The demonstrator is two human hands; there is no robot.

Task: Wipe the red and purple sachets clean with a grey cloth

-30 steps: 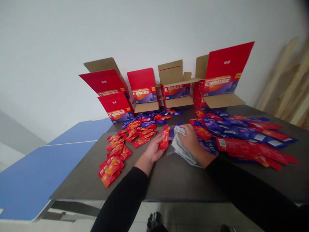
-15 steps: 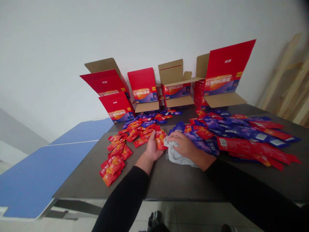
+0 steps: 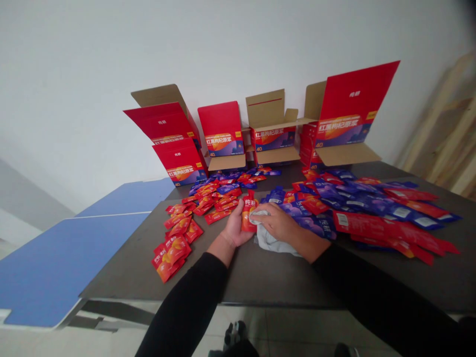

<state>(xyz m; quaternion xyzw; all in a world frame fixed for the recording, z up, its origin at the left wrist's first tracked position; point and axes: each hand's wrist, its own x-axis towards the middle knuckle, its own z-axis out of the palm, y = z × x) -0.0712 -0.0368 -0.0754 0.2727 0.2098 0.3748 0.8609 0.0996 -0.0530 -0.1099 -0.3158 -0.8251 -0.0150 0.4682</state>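
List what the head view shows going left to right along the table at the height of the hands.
Blue table → loose red sachets → left hand holding an upright red sachet → right hand on a grey cloth → spread of red and purple sachets.

Red-orange sachet [image 3: 249, 214] upright, crumpled grey cloth [image 3: 268, 239] just beside, on tbl

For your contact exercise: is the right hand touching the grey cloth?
Touching. The head view shows the right hand lying on top of the grey cloth, fingers gripping its bunched top edge beside the red sachet held in the left hand.
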